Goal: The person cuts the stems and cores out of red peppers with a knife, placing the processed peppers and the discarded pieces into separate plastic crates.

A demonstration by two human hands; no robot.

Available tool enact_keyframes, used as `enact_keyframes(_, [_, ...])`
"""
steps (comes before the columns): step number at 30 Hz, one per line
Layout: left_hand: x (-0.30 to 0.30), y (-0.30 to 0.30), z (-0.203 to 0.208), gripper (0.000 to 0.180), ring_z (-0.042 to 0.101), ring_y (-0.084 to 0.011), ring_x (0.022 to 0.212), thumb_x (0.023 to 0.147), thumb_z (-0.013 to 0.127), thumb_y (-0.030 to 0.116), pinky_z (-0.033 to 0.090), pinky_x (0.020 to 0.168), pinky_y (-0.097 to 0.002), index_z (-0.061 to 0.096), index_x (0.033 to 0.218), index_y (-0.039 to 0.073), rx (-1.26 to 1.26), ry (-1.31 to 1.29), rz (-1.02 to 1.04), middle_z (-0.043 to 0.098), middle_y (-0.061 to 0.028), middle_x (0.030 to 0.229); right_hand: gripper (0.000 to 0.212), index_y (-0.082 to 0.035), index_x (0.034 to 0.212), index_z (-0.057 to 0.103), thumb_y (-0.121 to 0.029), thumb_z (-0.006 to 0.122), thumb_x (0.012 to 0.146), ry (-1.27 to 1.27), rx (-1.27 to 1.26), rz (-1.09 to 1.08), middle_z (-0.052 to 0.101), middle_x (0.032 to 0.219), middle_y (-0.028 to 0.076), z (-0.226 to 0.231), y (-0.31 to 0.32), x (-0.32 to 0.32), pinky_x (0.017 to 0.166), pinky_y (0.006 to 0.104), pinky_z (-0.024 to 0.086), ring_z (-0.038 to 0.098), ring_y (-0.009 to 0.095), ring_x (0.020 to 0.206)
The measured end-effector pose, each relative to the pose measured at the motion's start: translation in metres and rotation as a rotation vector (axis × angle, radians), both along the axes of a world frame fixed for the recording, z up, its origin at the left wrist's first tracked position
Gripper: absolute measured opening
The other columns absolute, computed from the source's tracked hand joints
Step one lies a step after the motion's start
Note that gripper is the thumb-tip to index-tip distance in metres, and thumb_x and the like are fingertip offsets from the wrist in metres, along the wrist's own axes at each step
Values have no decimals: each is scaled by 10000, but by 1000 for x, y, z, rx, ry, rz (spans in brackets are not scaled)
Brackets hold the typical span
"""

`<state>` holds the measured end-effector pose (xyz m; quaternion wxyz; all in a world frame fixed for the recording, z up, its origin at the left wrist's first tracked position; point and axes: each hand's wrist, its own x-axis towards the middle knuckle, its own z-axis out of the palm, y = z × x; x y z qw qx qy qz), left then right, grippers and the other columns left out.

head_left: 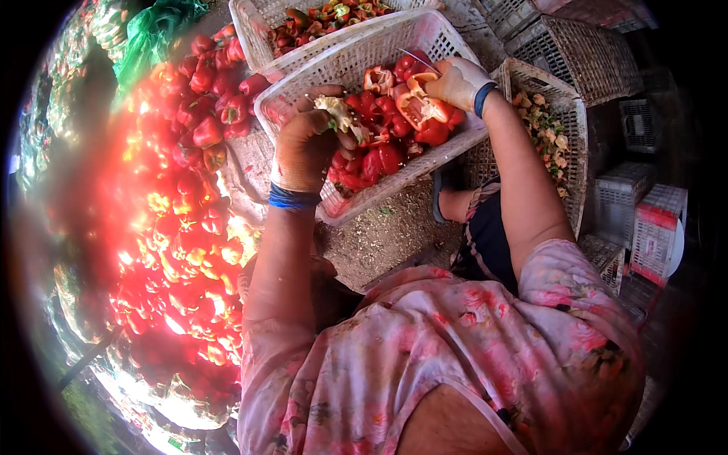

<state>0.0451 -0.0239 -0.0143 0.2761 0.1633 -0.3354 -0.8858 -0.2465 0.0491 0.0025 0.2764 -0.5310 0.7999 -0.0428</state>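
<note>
My left hand point(302, 148), in a stained work glove with a blue band at the wrist, is closed round a pale, seedy pepper core point(336, 111). My right hand point(459, 83), also gloved and banded, grips a knife point(419, 61) whose thin blade points up and to the left. Just below its fingers is a cut-open red pepper point(418, 106) with its pale inside showing; whether the fingers hold it too, I cannot tell. Both hands are over a white plastic crate point(356, 62) with several red peppers point(383, 161) in it, some cut open.
On the left lies a large heap of red peppers point(178, 265), partly washed out by glare. Behind my crate is another crate point(254, 38) of pepper scraps. A crate of pale cores point(580, 129) stands right, near stacked crates point(591, 57). Green netting point(152, 34) lies far left.
</note>
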Motion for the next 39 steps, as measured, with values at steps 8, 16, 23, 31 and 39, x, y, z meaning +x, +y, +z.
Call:
enact_keyframes(8, [17,-30,-3,236,600,-396,887,889,502,181,524,753,-464,582,990,-16,321,-108,424,616,-218,998,593,-78,1229,643,-347,828,734,-212,-181,18,721,973,71,-123,-17,51,839,297,509,665,174,896])
enact_keyframes(16, [35,-39,-7,216,586,-387,970,862,473,73,513,860,-500,557,1047,0,326,-154,523,593,-174,977,244,-160,991,643,-277,733,797,-105,210,184,669,978,37,-195,-38,138,796,336,535,663,220,907])
enact_keyframes(23, [38,-37,-27,293,636,-337,813,875,513,105,550,755,-492,555,1153,21,381,-370,538,632,-132,942,68,-118,809,620,-120,666,758,-496,359,-177,584,750,34,-209,-42,138,570,319,464,583,174,675])
enact_keyframes(31, [8,-3,-15,716,660,-229,685,797,770,239,530,575,-339,445,1381,-14,11,-714,325,644,-156,1069,158,-63,783,614,-211,647,823,-1244,186,-661,568,595,63,-126,-35,94,417,331,420,511,178,426])
enact_keyframes(39, [-24,22,6,710,611,-130,618,755,718,55,482,534,-242,452,1413,40,-195,-558,-29,672,-60,868,193,-21,837,644,-203,645,771,-1051,13,-354,590,592,79,26,6,103,417,314,440,558,164,454])
